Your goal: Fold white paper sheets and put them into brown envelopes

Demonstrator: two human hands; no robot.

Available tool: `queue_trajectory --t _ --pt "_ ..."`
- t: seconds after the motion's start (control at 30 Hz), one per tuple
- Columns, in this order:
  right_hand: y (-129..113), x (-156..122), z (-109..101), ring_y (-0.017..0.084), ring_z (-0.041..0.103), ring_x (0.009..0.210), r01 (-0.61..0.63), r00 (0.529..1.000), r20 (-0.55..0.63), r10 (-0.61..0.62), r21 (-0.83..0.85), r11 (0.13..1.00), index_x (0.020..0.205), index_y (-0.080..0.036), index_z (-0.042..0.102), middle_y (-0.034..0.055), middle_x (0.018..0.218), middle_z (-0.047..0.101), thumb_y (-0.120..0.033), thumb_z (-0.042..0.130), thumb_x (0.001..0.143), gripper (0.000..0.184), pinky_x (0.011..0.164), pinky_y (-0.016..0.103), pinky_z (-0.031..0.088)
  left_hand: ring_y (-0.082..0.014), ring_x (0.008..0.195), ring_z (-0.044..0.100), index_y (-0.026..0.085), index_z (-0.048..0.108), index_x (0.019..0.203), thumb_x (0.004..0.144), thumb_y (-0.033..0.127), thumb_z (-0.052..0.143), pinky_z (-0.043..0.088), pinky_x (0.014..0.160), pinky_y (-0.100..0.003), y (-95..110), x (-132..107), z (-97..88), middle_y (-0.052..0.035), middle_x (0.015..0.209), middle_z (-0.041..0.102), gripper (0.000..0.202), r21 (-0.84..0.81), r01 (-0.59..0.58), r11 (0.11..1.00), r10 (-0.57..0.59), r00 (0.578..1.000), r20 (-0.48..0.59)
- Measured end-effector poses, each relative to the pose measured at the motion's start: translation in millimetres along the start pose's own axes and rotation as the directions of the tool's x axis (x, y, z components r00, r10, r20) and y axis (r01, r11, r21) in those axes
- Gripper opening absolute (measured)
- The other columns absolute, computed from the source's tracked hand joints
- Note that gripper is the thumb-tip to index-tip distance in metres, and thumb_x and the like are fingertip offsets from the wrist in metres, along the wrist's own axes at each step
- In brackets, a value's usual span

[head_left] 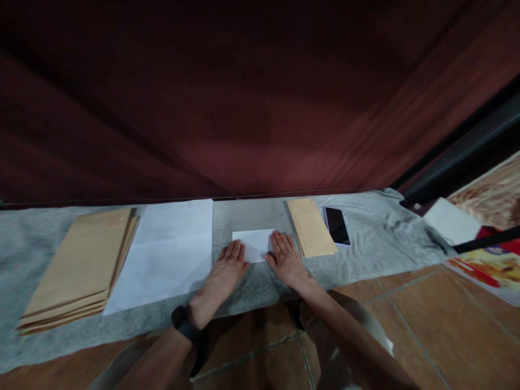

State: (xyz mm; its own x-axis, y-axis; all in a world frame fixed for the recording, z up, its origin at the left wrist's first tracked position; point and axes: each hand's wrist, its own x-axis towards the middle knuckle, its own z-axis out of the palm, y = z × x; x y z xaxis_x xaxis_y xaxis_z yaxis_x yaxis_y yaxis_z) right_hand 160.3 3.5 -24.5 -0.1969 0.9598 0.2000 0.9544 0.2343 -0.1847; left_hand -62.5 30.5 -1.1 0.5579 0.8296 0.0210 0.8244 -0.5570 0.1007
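A small folded white paper (254, 242) lies on the grey cloth (365, 238) in front of me. My left hand (226, 268) lies flat with fingers stretched out, its fingertips at the paper's lower left edge. My right hand (285, 256) also lies flat and open, pressing on the paper's right end. A black band sits on my left wrist. Neither hand holds anything.
A stack of brown envelopes (79, 265) lies at the left, with white sheets (166, 254) beside it. A single brown envelope (311, 226) and a dark phone (337, 225) lie to the right. A dark red curtain (244, 108) hangs behind. Tiled floor shows below.
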Motion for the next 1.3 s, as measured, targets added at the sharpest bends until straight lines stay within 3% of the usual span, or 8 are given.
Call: queue_trajectory --t 0.27,0.43,0.5,0.6,0.7,0.8,1.17,1.3 --pt "-28 3 -18 0.028 0.043 0.143 0.136 0.987 0.066 -0.145 0.128 0.982 0.147 -0.011 0.049 0.0146 0.156 0.045 -0.041 0.054 0.099 0.057 0.122 0.046 0.031 -0.0291 0.126 0.062 0.011 0.067 0.122 0.086 0.002 0.048 0.049 0.107 -0.045 1 -3 -16.3 -0.0199 0.132 0.067 0.041 -0.061 -0.081 0.995 0.077 0.995 -0.064" --pt "-29 14 -33 0.024 0.062 0.123 -0.036 0.999 0.026 0.028 0.470 0.882 0.137 -0.020 0.060 0.0091 0.138 0.064 -0.016 0.042 0.099 0.042 0.106 0.039 0.049 -0.0287 0.140 0.049 0.022 0.055 0.139 0.095 0.021 0.052 0.040 0.117 -0.049 -3 0 -31.3 -0.0121 0.155 0.049 0.044 -0.241 -0.090 0.966 -0.016 0.914 -0.405" --pt "-25 21 -38 0.024 0.068 0.112 -0.154 0.980 0.024 0.199 0.727 0.669 0.124 -0.022 0.067 0.0061 0.120 0.073 -0.026 0.042 0.101 0.034 0.097 0.038 0.054 -0.0298 0.147 0.039 0.024 0.033 0.155 0.095 0.038 0.057 0.040 0.117 -0.049 -5 5 -33.3 -0.0124 0.163 0.035 0.066 -0.476 0.015 0.879 -0.276 0.831 -0.483" --pt "-25 28 -38 0.025 0.073 0.095 -0.240 0.910 0.171 0.377 0.960 0.144 0.109 -0.021 0.070 0.0051 0.097 0.077 -0.045 0.049 0.097 0.034 0.083 0.037 0.059 -0.0279 0.139 0.050 0.023 0.018 0.159 0.093 0.050 0.058 0.049 0.108 -0.044 -7 13 -29.2 -0.0161 0.155 0.047 0.082 -0.849 0.086 0.522 -0.543 0.800 -0.253" --pt "-34 27 -32 0.025 0.073 0.092 -0.257 0.868 0.322 0.379 0.943 -0.214 0.104 -0.019 0.067 0.0089 0.099 0.077 -0.052 0.064 0.085 0.038 0.074 0.035 0.059 -0.0269 0.121 0.065 0.020 0.032 0.154 0.091 0.053 0.058 0.055 0.097 -0.041 0 17 -21.3 -0.0157 0.138 0.063 0.075 -0.967 0.172 0.189 -0.447 0.892 0.071" --pt "-41 23 -25 0.025 0.073 0.091 -0.289 0.850 0.396 0.346 0.902 -0.321 0.100 -0.020 0.066 0.0100 0.102 0.077 -0.046 0.072 0.075 0.037 0.074 0.035 0.059 -0.0275 0.108 0.069 0.016 0.047 0.143 0.083 0.050 0.067 0.056 0.092 -0.042 4 19 -17.3 -0.0132 0.127 0.070 0.072 -0.982 0.162 0.098 -0.378 0.919 0.114" --pt "7 23 -24 0.013 0.062 0.053 -0.421 0.771 0.433 0.466 0.897 -0.137 0.080 -0.020 0.062 -0.0047 0.064 0.064 -0.032 0.079 0.066 0.026 0.049 0.024 0.054 -0.0214 0.071 0.068 0.015 0.071 0.109 0.063 0.039 0.077 0.055 0.066 -0.032 -50 41 -6.9 -0.0021 0.082 0.074 0.052 -0.942 0.220 0.252 -0.300 0.944 0.140" --pt "5 22 -14 0.012 0.059 0.045 -0.569 0.761 0.499 0.414 0.821 0.057 0.074 -0.021 0.058 -0.0053 0.055 0.063 -0.027 0.072 0.074 0.015 0.041 0.020 0.050 -0.0220 0.076 0.069 0.016 0.067 0.123 0.077 0.033 0.065 0.058 0.075 -0.038 -49 46 -1.9 -0.0053 0.090 0.074 0.050 -0.818 0.210 0.536 -0.419 0.907 -0.042"
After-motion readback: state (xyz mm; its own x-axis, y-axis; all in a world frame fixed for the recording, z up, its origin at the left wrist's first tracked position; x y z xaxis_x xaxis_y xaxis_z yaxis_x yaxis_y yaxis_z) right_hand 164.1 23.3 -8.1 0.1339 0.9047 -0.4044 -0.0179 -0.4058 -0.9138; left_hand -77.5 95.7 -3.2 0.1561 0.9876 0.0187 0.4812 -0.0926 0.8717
